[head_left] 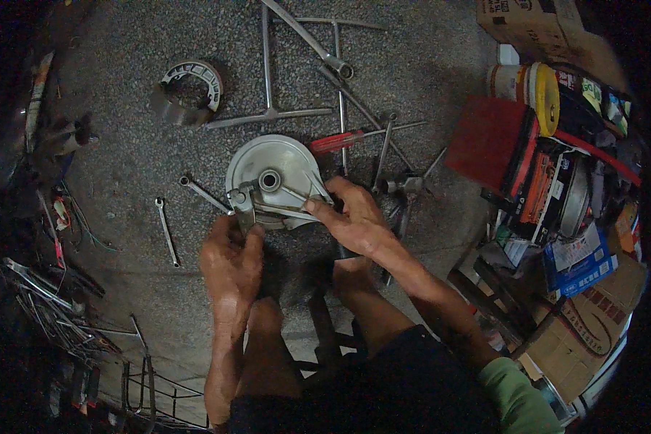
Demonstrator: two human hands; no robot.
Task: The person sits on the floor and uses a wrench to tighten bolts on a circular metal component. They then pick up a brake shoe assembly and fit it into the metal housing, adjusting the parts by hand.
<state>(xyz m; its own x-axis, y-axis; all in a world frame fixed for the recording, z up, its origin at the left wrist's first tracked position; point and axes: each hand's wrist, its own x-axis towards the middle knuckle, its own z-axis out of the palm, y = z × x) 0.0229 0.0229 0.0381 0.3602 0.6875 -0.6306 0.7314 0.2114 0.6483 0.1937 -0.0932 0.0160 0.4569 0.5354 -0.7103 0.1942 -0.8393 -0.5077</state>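
A round silver drum brake plate point(289, 160) is in front of me, just above the gritty floor, with a raised hub hole in its middle. At its lower left, my left hand point(230, 264) is closed with thumb and fingers on the short brake arm point(244, 208). My right hand point(358, 226) grips the plate's right edge by the ribbed arm, thumb on top and fingers partly hidden behind. A ring spanner point(204, 194) lies beside the left hand, its lower end near the fingers. Farther up left, a pair of curved brake shoes point(211, 77) forms a ring.
T-handle wrenches point(269, 72), a large spanner point(307, 37) and a red-handled screwdriver point(336, 141) lie beyond the plate. Another spanner point(168, 231) lies left. Boxes, a red case point(488, 141) and a yellow-rimmed tub point(546, 98) crowd the right; metal rods point(47, 296) fill the left.
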